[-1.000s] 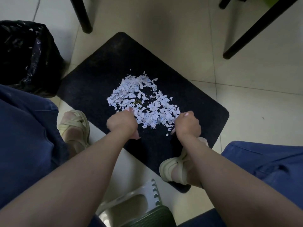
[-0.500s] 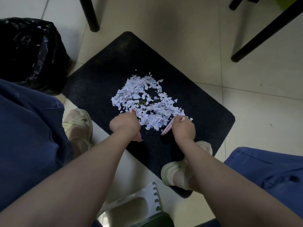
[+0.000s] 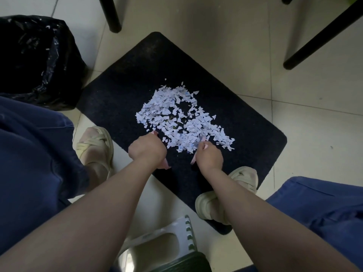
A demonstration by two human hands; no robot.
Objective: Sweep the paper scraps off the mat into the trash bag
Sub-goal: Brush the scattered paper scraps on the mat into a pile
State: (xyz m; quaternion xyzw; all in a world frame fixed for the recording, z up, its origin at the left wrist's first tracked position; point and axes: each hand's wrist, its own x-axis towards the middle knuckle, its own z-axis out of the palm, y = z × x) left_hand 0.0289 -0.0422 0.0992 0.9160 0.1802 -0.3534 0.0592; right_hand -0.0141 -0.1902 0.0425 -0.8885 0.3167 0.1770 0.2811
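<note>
A heap of pale bluish-white paper scraps (image 3: 176, 116) lies in the middle of a black mat (image 3: 245, 122) on the tiled floor. My left hand (image 3: 147, 150) is at the heap's near left edge, closed on a thin pink card (image 3: 164, 163) that sticks out below the fist. My right hand (image 3: 209, 159) is at the heap's near right edge, closed on a second pink card (image 3: 194, 159) whose edge touches the scraps. A black trash bag (image 3: 37, 55) stands open at the left, beyond the mat's corner, with a few scraps inside.
Black furniture legs stand at the top centre (image 3: 111, 14) and top right (image 3: 322, 34). My feet in cream sandals rest left of the mat (image 3: 95, 148) and on its near edge (image 3: 225, 197). A white and green plastic stool (image 3: 163, 250) is below me.
Both hands have slid slightly forward into the near edge of the heap, pushing scraps away from me. The right hand's pink card has come into view.
</note>
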